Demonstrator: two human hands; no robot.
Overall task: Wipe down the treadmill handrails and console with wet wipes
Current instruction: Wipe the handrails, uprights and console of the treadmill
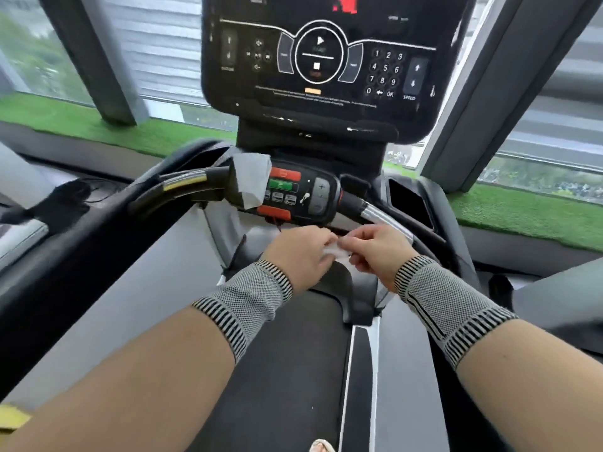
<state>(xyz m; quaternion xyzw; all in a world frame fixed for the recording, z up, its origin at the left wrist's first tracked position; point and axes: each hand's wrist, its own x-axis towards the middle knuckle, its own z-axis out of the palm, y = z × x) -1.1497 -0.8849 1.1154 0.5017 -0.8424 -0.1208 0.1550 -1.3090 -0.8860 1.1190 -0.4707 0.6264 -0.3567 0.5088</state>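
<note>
Your 2 hands meet over the treadmill belt, pinching 1 small wet wipe between them.

Your left hand (301, 252) and right hand (378, 252) curl their fingers (354, 238) onto the white wet wipe (336, 251), held just below the lower control panel (300, 194). A second wipe (251, 181) hangs draped over the left handrail (182, 184), touching the panel's edge. The right handrail (385, 220) runs just beyond your right hand. The console (326, 60) stands above. Both wrists wear striped knit wristbands (248, 303).
</note>
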